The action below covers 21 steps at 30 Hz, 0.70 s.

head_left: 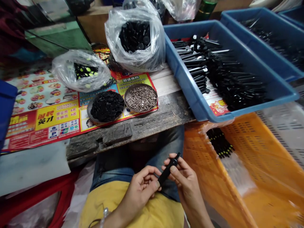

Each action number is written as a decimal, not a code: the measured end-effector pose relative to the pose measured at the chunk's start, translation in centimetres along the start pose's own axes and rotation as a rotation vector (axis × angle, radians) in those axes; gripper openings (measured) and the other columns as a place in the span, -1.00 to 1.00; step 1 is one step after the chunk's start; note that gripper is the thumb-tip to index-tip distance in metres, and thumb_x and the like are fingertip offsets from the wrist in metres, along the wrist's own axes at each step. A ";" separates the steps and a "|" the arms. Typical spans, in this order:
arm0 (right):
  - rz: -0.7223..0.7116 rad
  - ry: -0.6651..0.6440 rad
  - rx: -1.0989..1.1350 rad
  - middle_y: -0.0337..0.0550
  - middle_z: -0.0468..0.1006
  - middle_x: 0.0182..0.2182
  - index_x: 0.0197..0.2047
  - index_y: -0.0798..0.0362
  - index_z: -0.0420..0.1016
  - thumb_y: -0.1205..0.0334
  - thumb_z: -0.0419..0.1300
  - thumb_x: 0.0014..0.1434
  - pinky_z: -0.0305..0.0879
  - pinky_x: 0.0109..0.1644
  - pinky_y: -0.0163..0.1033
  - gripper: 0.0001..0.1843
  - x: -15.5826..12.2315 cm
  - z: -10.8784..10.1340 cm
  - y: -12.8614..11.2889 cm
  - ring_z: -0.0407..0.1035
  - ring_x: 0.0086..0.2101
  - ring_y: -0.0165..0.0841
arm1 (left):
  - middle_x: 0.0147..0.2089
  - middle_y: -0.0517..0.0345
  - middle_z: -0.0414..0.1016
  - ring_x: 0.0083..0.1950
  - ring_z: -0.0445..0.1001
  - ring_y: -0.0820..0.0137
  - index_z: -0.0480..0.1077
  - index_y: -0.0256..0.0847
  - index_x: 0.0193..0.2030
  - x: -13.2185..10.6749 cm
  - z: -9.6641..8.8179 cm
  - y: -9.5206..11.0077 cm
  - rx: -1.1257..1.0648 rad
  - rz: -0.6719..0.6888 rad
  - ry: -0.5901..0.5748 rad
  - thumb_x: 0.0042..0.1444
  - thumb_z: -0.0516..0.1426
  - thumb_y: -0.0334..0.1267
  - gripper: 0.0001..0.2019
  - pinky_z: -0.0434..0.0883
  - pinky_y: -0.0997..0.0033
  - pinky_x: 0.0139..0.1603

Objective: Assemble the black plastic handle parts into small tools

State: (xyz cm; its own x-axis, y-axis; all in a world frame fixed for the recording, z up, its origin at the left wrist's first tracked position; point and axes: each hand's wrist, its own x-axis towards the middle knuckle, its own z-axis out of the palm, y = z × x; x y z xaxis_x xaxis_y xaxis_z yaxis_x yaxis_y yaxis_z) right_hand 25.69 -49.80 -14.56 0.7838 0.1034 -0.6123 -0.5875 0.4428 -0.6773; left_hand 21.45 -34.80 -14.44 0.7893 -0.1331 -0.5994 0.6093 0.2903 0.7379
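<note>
Over my lap I hold a slim black handle-like piece (168,170) with a round disc near its upper end; its exact kind I cannot make out. My left hand (145,186) pinches its lower end between thumb and fingers. Around the upper end, beside the disc, close the thumb and fingers of my right hand (184,175). On the bench ahead are a dish of small metal screws or pins (142,98) and a dish of flat black parts (107,106).
Plastic bags of black discs (135,36) and yellow-dotted parts (86,72) stand behind the dishes. A blue tray (199,104) of long black pieces sits at right. Below it, an orange crate (268,158) holds more black pieces. The bench's worn wooden edge (152,122) crosses before my knees.
</note>
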 end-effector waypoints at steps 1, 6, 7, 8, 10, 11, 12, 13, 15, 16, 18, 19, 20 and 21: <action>0.005 -0.013 -0.001 -0.23 0.66 -0.32 -0.14 -0.08 0.61 0.17 0.47 -0.03 0.50 -0.25 -0.35 -0.65 0.1 -0.2 0.1 0.56 -0.33 -0.35 | -0.45 0.20 0.41 -0.43 0.39 0.45 0.41 -0.25 -0.17 0.0 0.0 0.0 -0.002 -0.001 0.001 0.04 0.28 0.02 -0.62 0.27 0.56 -0.48; 0.009 -0.004 0.002 -0.20 0.66 -0.32 -0.13 -0.06 0.60 0.17 0.48 -0.05 0.50 -0.26 -0.34 -0.63 0.2 -0.3 0.2 0.57 -0.33 -0.33 | -0.46 0.22 0.37 -0.42 0.39 0.44 0.41 -0.26 -0.17 0.0 0.0 -0.1 -0.012 -0.001 0.001 0.02 0.28 0.05 -0.59 0.27 0.56 -0.48; 0.007 0.010 0.004 -0.19 0.66 -0.33 -0.13 -0.06 0.61 0.17 0.48 -0.06 0.50 -0.27 -0.33 -0.62 0.1 -0.1 0.1 0.57 -0.34 -0.32 | -0.46 0.22 0.36 -0.42 0.39 0.44 0.41 -0.26 -0.17 0.0 0.0 -0.1 -0.009 0.000 0.002 0.02 0.28 0.05 -0.59 0.27 0.56 -0.48; 0.005 0.024 0.004 -0.19 0.66 -0.34 -0.14 -0.05 0.61 0.16 0.49 -0.08 0.50 -0.28 -0.32 -0.62 0.1 0.0 0.1 0.57 -0.35 -0.32 | -0.46 0.23 0.36 -0.41 0.39 0.44 0.41 -0.26 -0.16 0.0 0.0 -0.1 -0.007 -0.001 0.001 0.03 0.28 0.04 -0.59 0.27 0.56 -0.48; 0.002 0.043 0.002 -0.19 0.66 -0.34 -0.15 -0.04 0.61 0.16 0.50 -0.09 0.49 -0.29 -0.32 -0.62 0.0 0.3 0.0 0.57 -0.35 -0.31 | -0.46 0.23 0.36 -0.41 0.39 0.44 0.41 -0.26 -0.16 0.1 0.0 -0.1 -0.005 0.000 0.000 0.03 0.28 0.04 -0.59 0.27 0.57 -0.49; 0.002 0.043 0.000 -0.19 0.66 -0.35 -0.15 -0.04 0.61 0.16 0.50 -0.09 0.49 -0.29 -0.32 -0.62 -0.1 0.4 -0.1 0.57 -0.36 -0.31 | -0.46 0.23 0.36 -0.41 0.39 0.44 0.41 -0.26 -0.16 0.1 0.0 -0.1 -0.005 0.000 0.000 0.03 0.28 0.04 -0.59 0.27 0.57 -0.49; 0.002 0.042 -0.002 -0.19 0.66 -0.35 -0.16 -0.04 0.61 0.16 0.50 -0.10 0.49 -0.29 -0.32 -0.62 -0.1 0.4 -0.1 0.57 -0.36 -0.31 | -0.46 0.23 0.36 -0.41 0.40 0.44 0.41 -0.26 -0.17 0.1 0.0 -0.1 -0.005 -0.001 0.001 0.02 0.28 0.05 -0.59 0.27 0.57 -0.49; 0.002 0.041 -0.002 -0.19 0.66 -0.34 -0.16 -0.04 0.61 0.16 0.50 -0.09 0.48 -0.29 -0.32 -0.62 -0.1 0.5 -0.2 0.57 -0.35 -0.31 | -0.46 0.23 0.36 -0.41 0.40 0.44 0.42 -0.26 -0.17 0.1 0.0 -0.1 -0.006 -0.001 0.002 0.01 0.28 0.06 -0.58 0.27 0.57 -0.49; 0.003 0.045 -0.003 -0.18 0.66 -0.34 -0.16 -0.03 0.61 0.16 0.50 -0.10 0.48 -0.29 -0.31 -0.61 -0.1 0.5 -0.2 0.57 -0.36 -0.30 | -0.46 0.23 0.36 -0.42 0.40 0.44 0.42 -0.26 -0.17 0.1 0.0 -0.1 -0.004 -0.005 0.004 0.01 0.29 0.06 -0.58 0.27 0.57 -0.49; 0.004 0.048 -0.003 -0.17 0.66 -0.34 -0.16 -0.02 0.61 0.16 0.50 -0.10 0.48 -0.29 -0.30 -0.61 -0.1 0.5 -0.3 0.57 -0.35 -0.29 | -0.46 0.22 0.37 -0.42 0.40 0.44 0.42 -0.26 -0.17 0.1 0.1 -0.1 -0.004 -0.007 0.005 0.01 0.29 0.06 -0.58 0.27 0.57 -0.49; 0.004 0.054 -0.002 -0.16 0.65 -0.35 -0.16 -0.01 0.61 0.17 0.50 -0.11 0.48 -0.30 -0.29 -0.61 -0.1 0.5 -0.3 0.57 -0.35 -0.28 | -0.46 0.22 0.38 -0.42 0.40 0.44 0.41 -0.25 -0.17 0.1 0.1 -0.1 -0.003 -0.010 0.009 0.01 0.29 0.05 -0.58 0.27 0.56 -0.50; 0.002 0.053 -0.001 -0.16 0.65 -0.35 -0.16 -0.01 0.60 0.17 0.50 -0.10 0.49 -0.30 -0.30 -0.61 -0.1 0.5 -0.3 0.57 -0.35 -0.28 | -0.46 0.21 0.38 -0.42 0.40 0.44 0.41 -0.25 -0.18 0.1 0.1 -0.1 -0.003 -0.011 0.011 0.01 0.29 0.05 -0.58 0.27 0.56 -0.49; 0.002 0.048 -0.001 -0.17 0.65 -0.35 -0.16 -0.01 0.60 0.18 0.49 -0.10 0.48 -0.30 -0.31 -0.61 -0.1 0.4 -0.3 0.57 -0.35 -0.28 | -0.46 0.21 0.38 -0.42 0.40 0.43 0.41 -0.25 -0.18 0.1 0.2 0.0 -0.004 -0.013 0.013 0.00 0.29 0.05 -0.58 0.28 0.56 -0.49; 0.001 0.042 0.001 -0.18 0.66 -0.34 -0.15 -0.02 0.61 0.18 0.49 -0.09 0.49 -0.29 -0.32 -0.62 -0.1 0.4 -0.2 0.57 -0.35 -0.29 | -0.46 0.22 0.37 -0.41 0.40 0.43 0.42 -0.26 -0.18 0.1 0.2 0.0 -0.007 -0.015 0.014 -0.01 0.30 0.06 -0.57 0.28 0.56 -0.49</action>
State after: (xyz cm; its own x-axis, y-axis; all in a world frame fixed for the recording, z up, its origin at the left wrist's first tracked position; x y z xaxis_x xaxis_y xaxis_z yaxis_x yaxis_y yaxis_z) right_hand 25.84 -49.56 -14.21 0.7740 0.0660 -0.6298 -0.5882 0.4434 -0.6763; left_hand 21.51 -34.98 -14.43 0.7789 -0.1247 -0.6146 0.6206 0.2945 0.7267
